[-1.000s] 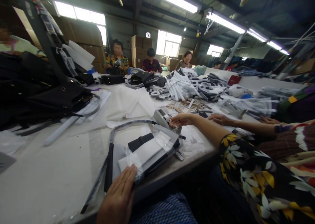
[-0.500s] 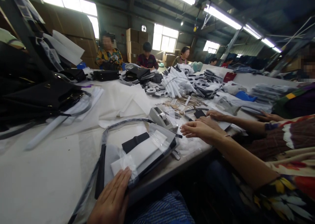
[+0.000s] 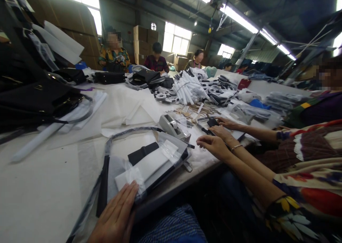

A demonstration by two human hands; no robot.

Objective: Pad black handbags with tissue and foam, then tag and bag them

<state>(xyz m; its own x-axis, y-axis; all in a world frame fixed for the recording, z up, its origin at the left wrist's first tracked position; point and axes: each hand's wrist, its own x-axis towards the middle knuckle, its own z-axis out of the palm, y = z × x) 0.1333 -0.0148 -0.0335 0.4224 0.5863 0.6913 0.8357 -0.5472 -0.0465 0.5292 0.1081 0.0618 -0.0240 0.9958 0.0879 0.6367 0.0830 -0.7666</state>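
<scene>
A dark handbag (image 3: 162, 180) lies flat near the table's front edge, its long strap (image 3: 107, 143) wrapped in clear film and looped up behind it. A folded white packing sheet (image 3: 151, 161) lies on the bag, with clear tape over both its ends. Flat on the near taped end rests my left hand (image 3: 117, 211), fingers stretched out together. My right hand (image 3: 212, 147) hovers right of the bag, fingers bent and pinched; what they hold, if anything, cannot be made out. Between bag and paper stands a grey tape dispenser (image 3: 172, 126).
Close beyond my right hand, a co-worker's hands (image 3: 223, 129) work on a black piece (image 3: 212, 122). White paper sheets (image 3: 133, 109) and black bags (image 3: 40, 100) lie left. White rolls (image 3: 187, 90) and wrapped straps are heaped behind; more people sit across the table.
My right hand's outstretched fingers have bent into a pinch. My left hand stays on the bag. The co-worker's hands have moved over the black piece; the view has shifted slightly.
</scene>
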